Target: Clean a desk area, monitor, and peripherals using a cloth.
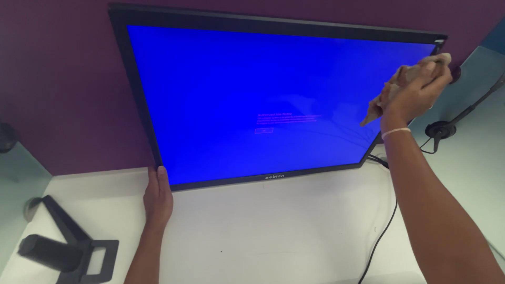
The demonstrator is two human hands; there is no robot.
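Observation:
A black-framed monitor (252,100) with a lit blue screen leans against a purple wall on a white desk. My left hand (158,195) rests flat on the desk, its fingertips touching the monitor's lower left corner. My right hand (418,92) is raised at the screen's upper right corner, closed around a crumpled brownish cloth (392,94) that it presses against the screen. A thin white band circles my right wrist.
A black monitor stand (68,244) lies on the white desk (273,231) at the lower left. A black cable (380,236) runs down the desk from the monitor's right side. A headset with a microphone (447,126) lies at the right.

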